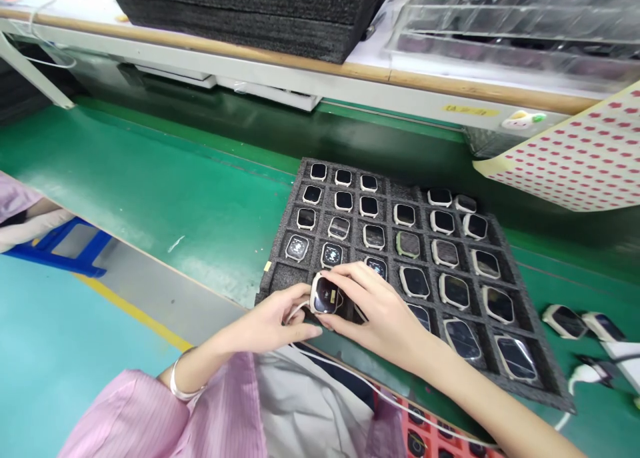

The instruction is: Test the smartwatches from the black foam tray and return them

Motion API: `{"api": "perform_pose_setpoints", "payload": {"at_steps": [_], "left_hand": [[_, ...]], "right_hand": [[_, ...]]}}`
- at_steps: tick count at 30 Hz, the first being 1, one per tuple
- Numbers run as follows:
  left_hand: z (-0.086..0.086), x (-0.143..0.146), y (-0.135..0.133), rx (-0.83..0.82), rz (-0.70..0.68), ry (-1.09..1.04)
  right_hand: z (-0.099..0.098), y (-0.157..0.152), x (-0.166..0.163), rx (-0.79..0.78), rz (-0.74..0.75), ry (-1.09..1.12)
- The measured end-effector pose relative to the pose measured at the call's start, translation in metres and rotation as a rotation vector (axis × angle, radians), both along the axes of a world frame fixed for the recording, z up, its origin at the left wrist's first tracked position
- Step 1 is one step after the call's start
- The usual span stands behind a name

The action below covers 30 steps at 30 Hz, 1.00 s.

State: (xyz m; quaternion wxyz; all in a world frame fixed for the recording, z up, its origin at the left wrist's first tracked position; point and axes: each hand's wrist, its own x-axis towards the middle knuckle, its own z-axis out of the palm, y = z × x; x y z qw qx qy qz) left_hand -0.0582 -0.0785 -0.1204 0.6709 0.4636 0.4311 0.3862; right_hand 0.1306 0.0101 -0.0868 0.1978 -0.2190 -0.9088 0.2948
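Note:
A black foam tray [280, 275] on the green belt holds several smartwatch bodies in its pockets, some with lit screens. My right hand [385, 311] pinches one watch body [325, 295] by its edges over the tray's near left corner. My left hand [273, 321] is closed beside it, fingers on a thin white cable [295, 309] that meets the watch's left side. The cable runs back under my right forearm.
Two more watch bodies [583, 321] lie on the belt right of the tray. A sheet of red dot stickers [575, 158] leans at the right. Stacked black foam [250, 11] and clear trays [510, 25] sit on the rear shelf. A red tray [435, 438] is below.

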Motion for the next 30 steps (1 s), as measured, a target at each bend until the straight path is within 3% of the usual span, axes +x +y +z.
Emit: {"api": "perform_pose_setpoints", "payload": {"at_steps": [5, 9, 18, 24, 27, 30], "left_hand": [[0.003, 0.005, 0.000, 0.054, 0.070, -0.035], [0.003, 0.006, 0.001, 0.036, 0.100, -0.004], [0.004, 0.005, -0.002, 0.049, 0.038, 0.055], [0.004, 0.017, 0.002, 0.057, 0.264, 0.041], [0.004, 0.020, 0.001, 0.037, 0.274, -0.065], [0.006, 0.020, -0.002, 0.001, 0.240, -0.214]], "right_hand": [[0.004, 0.000, 0.003, -0.153, -0.066, 0.124], [0.003, -0.001, 0.004, -0.104, -0.075, 0.161], [-0.003, -0.003, 0.004, -0.021, 0.023, -0.032], [-0.004, -0.007, -0.002, -0.044, 0.020, 0.102], [-0.004, -0.004, -0.003, -0.160, 0.009, 0.182], [-0.005, 0.001, -0.001, -0.447, 0.097, 0.264]]}}
